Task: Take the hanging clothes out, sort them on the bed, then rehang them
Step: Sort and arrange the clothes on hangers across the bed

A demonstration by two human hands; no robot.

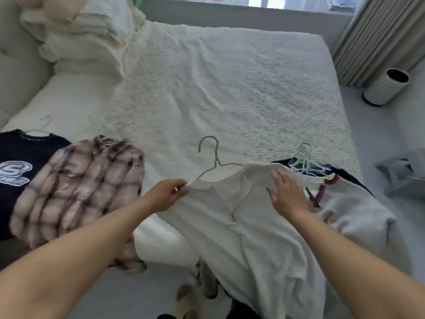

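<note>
Head view: the white zip-neck top (pixel 248 226) lies at 6 o'clock on the bed (pixel 230 88), hem hanging off the near edge. The left hand (pixel 169 195) pinches its shoulder where the grey hanger (pixel 212 157) enters; the hook points to 12. The right hand (pixel 286 194) rests flat on the other shoulder, fingers straight. A plaid shirt (pixel 78 187) and a navy shirt (pixel 18 171) lie at 9 o'clock, with spare hangers (pixel 303 162) at 3.

left hand (pixel 166 195) pinching white top (pixel 241 226), hanger (pixel 213 157)
</note>
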